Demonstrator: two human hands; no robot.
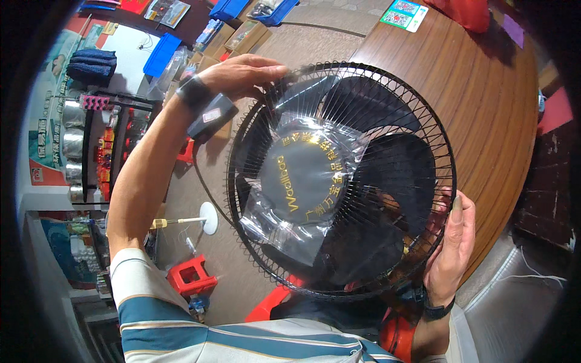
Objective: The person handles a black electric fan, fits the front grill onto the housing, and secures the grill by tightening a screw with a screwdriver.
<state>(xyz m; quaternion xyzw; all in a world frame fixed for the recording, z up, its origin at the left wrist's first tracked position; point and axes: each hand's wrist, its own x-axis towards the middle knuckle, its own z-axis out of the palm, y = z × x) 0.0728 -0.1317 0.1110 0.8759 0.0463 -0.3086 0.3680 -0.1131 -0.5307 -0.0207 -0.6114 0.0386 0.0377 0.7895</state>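
Observation:
I hold a black fan with a wire grille (411, 109) tilted up in front of me, dark blades behind the wires. Its dark round centre disc (296, 178) bears gold lettering, with clear plastic film (278, 233) around it. My left hand (248, 77) grips the upper-left rim, fingers curled over it and partly hidden. My right hand (452, 242) is wrapped round the right rim low down, some fingers behind the wires. A dark boxy part (212, 118) with a small label is just below my left wrist.
A curved wooden table (484, 151) is at right, with a red bag (460, 12) at its far end. Left are shelves of goods (106, 154), blue bins (160, 54), a red stool (190, 275) and a white stand fixture (209, 219). A dark cable loops over the floor.

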